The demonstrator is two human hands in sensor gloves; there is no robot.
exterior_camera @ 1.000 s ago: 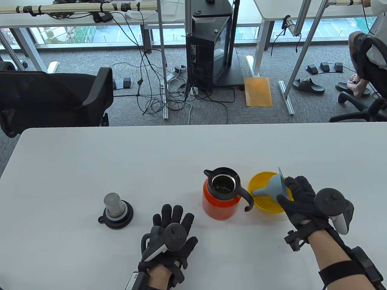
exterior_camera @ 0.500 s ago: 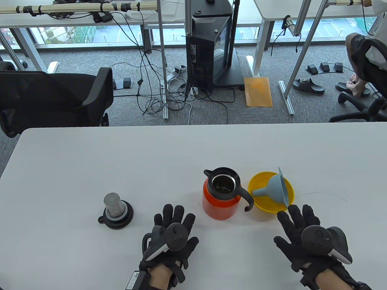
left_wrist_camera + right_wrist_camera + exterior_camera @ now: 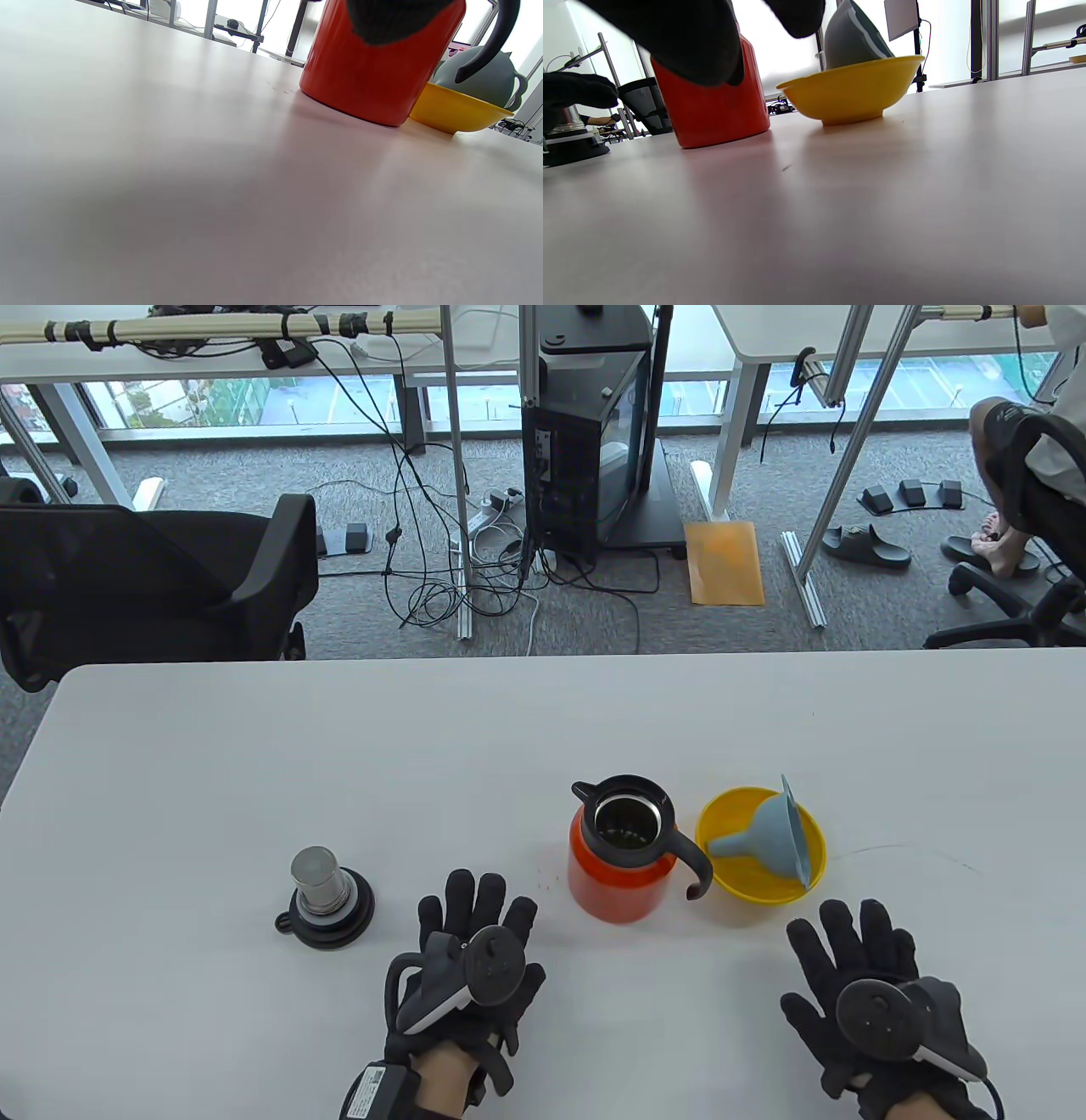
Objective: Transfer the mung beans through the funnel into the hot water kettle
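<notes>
Table view, kettle: orange round-bodied hot water kettle with black collar, spout and handle (image 3: 622, 848) stands upright and uncapped near the middle of the white worktop (image 3: 339, 763); something greenish shows down its steel mouth, too small to name.
Table view, funnel: grey-blue plastic funnel (image 3: 768, 836) lies on its side in the yellow plastic bowl (image 3: 758, 891), just right of the kettle, stem toward the kettle.
Table view, beans: no loose mung beans can be made out in the bowl.
Table view, lid: steel-and-black kettle stopper (image 3: 324, 897) sits on the worktop well left of the kettle.
Table view, left grip: left hand (image 3: 467, 971) lies flat, palm down, fingers spread, holding nothing, near the kettle's left side.
Table view, right grip: right hand (image 3: 870, 1005) lies flat and spread, empty, just on the near side of the bowl.
Left wrist view: kettle body (image 3: 377, 67) close ahead on the worktop, bowl (image 3: 458, 112) touching or nearly touching its right side, funnel (image 3: 483, 82) rising over the rim.
Right wrist view: bowl (image 3: 852, 91) and kettle (image 3: 712, 112) ahead, funnel (image 3: 852, 40) leaning in the bowl; both clear of the glove.
Handling, judged: the funnel looks light and stiff, best pinched at its wide rim. The bowl is light and smooth, so grip the rim firmly. The kettle is heavier; steady it by the handle.
</notes>
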